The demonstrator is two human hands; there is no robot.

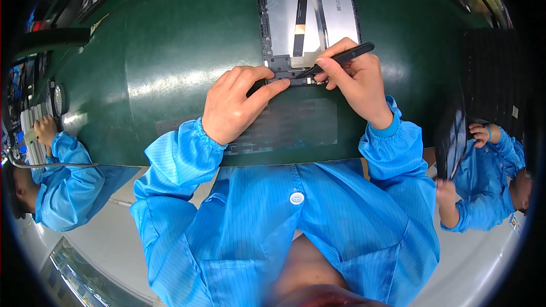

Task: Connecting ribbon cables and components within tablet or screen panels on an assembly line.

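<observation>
A tablet frame [281, 20] with a silver inner panel and black border lies on the green table, straight ahead of me. At its lower left corner, my left hand [234, 105] grips the edge with thumb and index finger. My right hand [361, 85] holds black tweezers [354, 53] like a pen. Their tip points down and left at the frame's lower border, close to my left fingertips; whether it pinches a part is too small to see. A black flat cable [301, 16] with gold-coloured patches runs down the panel, beside a thin dark strip [320, 14].
The green table [170, 40] has a sheet [296, 125] on it near its front edge. A co-worker's hand [45, 131] rests at the far left. On the right, another co-worker holds a dark flat panel [453, 142] beside a black ribbed surface [492, 79].
</observation>
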